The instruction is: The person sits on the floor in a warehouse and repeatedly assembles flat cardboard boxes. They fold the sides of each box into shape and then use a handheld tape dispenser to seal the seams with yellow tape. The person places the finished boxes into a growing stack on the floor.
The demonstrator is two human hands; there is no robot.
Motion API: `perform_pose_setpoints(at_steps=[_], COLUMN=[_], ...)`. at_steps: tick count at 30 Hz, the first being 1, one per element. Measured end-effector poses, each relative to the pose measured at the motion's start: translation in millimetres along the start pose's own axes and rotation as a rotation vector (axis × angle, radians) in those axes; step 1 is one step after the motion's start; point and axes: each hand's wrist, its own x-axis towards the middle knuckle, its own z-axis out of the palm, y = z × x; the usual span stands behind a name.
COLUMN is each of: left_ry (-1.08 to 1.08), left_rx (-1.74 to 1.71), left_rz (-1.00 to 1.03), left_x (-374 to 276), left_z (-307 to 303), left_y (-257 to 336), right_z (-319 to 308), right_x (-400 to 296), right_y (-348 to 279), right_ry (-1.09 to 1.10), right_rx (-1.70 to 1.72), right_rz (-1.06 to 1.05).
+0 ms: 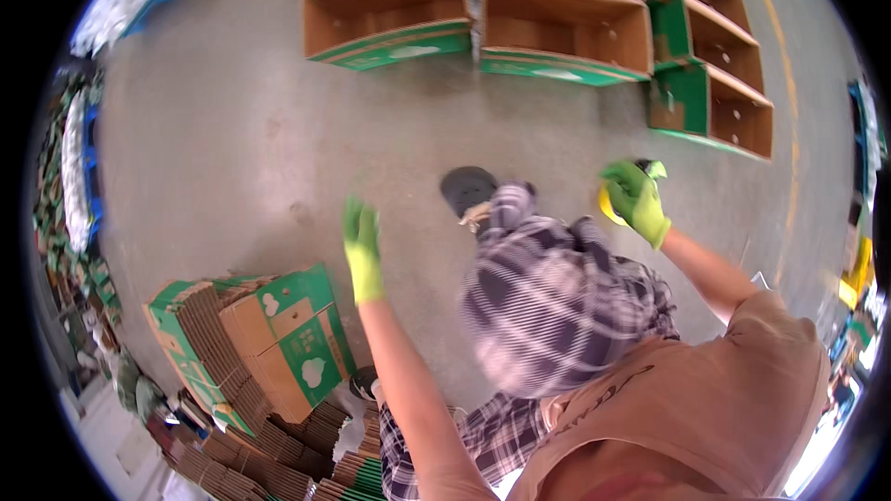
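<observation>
My left hand (363,250), in a green glove with a yellow-green cuff, reaches forward over the concrete floor with nothing in it. Its fingers are a little blurred. On the other side, my right hand (635,202), gloved the same way, is closed around what looks like a tape dispenser (610,207); a yellow curved part and a black end show past the glove, and the rest is hidden by my fingers. Nearest to my left hand stands a bundle of flattened cardboard cartons (285,341), brown with green printed panels.
Open-topped cartons stand in rows ahead: one at left (390,10), one in the middle (564,21), several at right (738,111). More flattened cardboard (243,463) lies by my legs. A yellow line (792,118) marks the floor. Blue pallets (92,167) with white goods stand far left.
</observation>
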Motion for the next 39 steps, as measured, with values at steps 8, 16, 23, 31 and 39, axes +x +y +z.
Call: perform_pose_setpoints(at_steps=[8,16,23,31,39], left_ry=[0.533,0.871,0.748,0.65,0.402], left_rx=[0.413,1.128,1.172,1.126,0.897], left_rz=[0.405,-0.014,0.112,0.409,0.499], left_x=[-159.2,-110.9,-123.3,-203.8,-212.4], left_z=[-233.8,-326.7,-279.7,-213.2,-102.4], left_y=[-100.8,-0.9,8.3,-13.4,-82.8], right_z=[-7.3,77.9,72.2,93.3,151.4], right_x=[-79.3,-33.9,-15.9,-12.2,-20.5], right_y=[111.0,67.2,-24.4,-154.0,-235.3], right_ry=[-0.137,-0.221,-0.239,-0.303,-0.341], right_rx=[0.837,0.631,0.55,0.712,0.834], right_rz=[1.136,0.756,0.408,-0.132,-0.417])
